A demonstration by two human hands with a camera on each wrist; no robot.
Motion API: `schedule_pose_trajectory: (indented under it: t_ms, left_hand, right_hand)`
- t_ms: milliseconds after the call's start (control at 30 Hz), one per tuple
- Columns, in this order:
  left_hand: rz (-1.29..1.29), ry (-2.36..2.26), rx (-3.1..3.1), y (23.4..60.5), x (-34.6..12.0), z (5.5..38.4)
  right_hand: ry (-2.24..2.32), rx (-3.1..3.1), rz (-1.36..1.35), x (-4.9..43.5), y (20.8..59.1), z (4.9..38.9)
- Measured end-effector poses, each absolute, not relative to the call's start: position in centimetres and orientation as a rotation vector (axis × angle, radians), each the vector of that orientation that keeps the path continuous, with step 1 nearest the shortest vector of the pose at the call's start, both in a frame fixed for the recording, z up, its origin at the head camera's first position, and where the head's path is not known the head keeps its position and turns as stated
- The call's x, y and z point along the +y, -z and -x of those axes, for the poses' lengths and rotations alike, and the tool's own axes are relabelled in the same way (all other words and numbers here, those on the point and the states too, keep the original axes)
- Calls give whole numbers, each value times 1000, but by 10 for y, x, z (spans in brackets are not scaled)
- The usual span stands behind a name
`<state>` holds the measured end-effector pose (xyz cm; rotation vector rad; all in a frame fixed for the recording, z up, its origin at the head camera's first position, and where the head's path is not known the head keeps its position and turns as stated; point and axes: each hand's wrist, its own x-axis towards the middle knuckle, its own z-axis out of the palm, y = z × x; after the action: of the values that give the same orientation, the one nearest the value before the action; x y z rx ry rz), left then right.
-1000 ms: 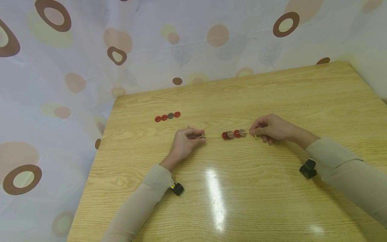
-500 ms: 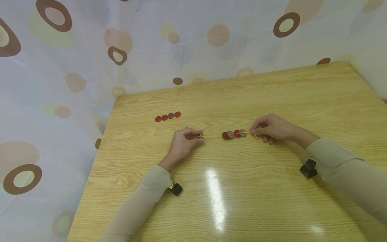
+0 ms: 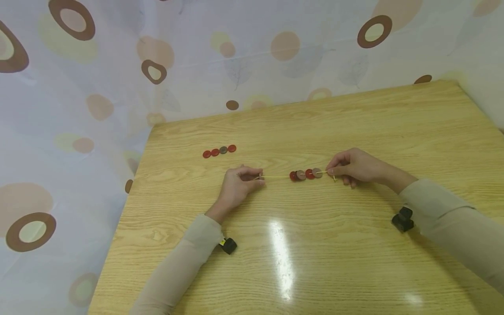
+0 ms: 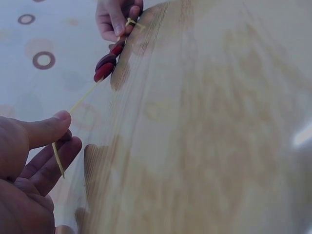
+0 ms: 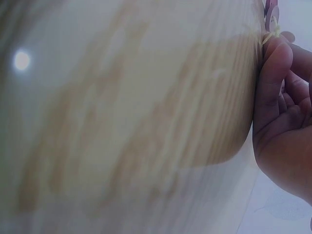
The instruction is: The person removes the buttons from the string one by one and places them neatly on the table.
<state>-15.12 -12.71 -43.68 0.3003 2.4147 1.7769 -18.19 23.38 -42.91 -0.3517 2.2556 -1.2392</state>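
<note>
A yellow string (image 3: 275,176) stretches nearly taut between the two hands above the table. Several red and brown buttons (image 3: 309,174) are threaded on it, bunched nearer the right side. My left hand (image 3: 235,187) pinches a small brown button (image 4: 66,136) between thumb and fingers, and the string's free end (image 4: 58,161) hangs past them in the left wrist view. With thumb and forefinger, my right hand (image 3: 356,165) pinches the string beside its knotted end (image 3: 334,178). The right wrist view shows this hand at its right edge, the knot just above the thumb.
A row of several loose buttons (image 3: 219,151), red with one dark grey-brown, lies on the wooden table (image 3: 315,245) beyond the left hand. A patterned curtain (image 3: 252,52) hangs behind the table and along its left side.
My left hand has drawn slightly to the left, with the small brown button in its fingertips. The right hand and the threaded buttons stay nearly in place.
</note>
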Motion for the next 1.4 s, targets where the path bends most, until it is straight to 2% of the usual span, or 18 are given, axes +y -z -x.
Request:
schedule_pose_trajectory:
  t_ms: [1400]
  left_hand:
    - [-245, -1822, 2407, 438, -140, 147]
  right_hand:
    - [1257, 2226, 350, 236, 425, 179]
